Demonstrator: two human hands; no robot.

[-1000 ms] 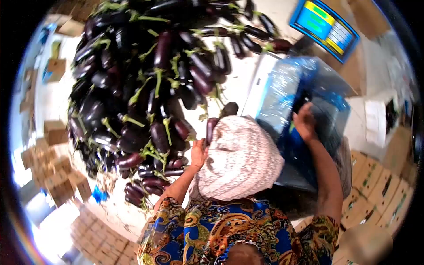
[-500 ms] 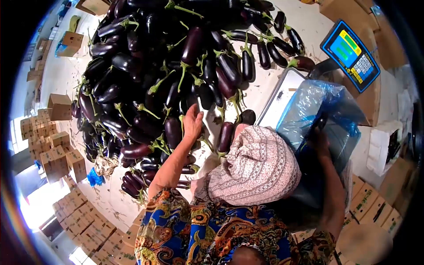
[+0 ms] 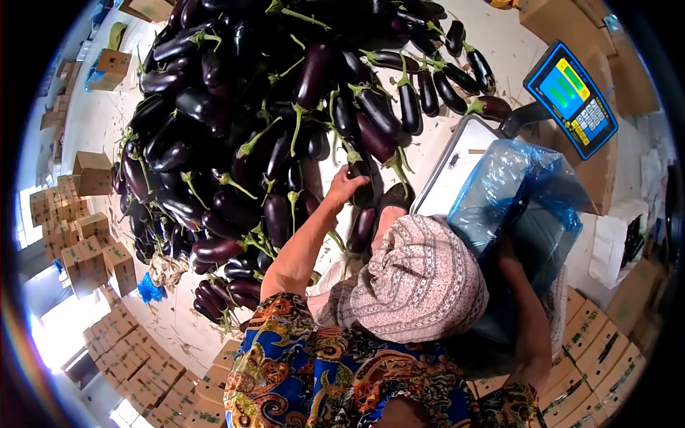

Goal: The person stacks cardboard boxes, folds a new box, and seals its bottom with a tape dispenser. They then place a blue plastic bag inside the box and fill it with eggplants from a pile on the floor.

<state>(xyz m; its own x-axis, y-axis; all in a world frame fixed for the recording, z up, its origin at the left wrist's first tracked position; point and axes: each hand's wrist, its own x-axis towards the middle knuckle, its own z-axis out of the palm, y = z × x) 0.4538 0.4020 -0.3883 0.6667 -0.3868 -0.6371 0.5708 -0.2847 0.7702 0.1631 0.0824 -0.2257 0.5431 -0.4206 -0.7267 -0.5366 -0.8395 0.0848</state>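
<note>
My left hand (image 3: 345,188) reaches to the near side of a large pile of dark purple eggplants (image 3: 246,143). Its fingers are closed around one eggplant (image 3: 362,187) with a green stem. My right hand (image 3: 505,251) is down inside a box lined with a blue clear plastic bag (image 3: 485,185). A dark, eggplant-like shape (image 3: 519,207) lies just beyond it. Shadow and the bag hide the right fingers, so their grip is not clear. The lined box rests on a scale platform (image 3: 457,162).
A blue scale display (image 3: 571,98) stands at the right on a dark post. Patterned cloth (image 3: 421,282) covers my bent knee between my arms. Loose eggplants (image 3: 428,93) lie at the pile's right edge. Stacked cartons (image 3: 132,349) line the left; more cartons (image 3: 592,349) stand at lower right.
My left hand has moved right and closed on an eggplant. My right hand, which held an eggplant at the bag, has sunk lower into the box. The view has shifted slightly.
</note>
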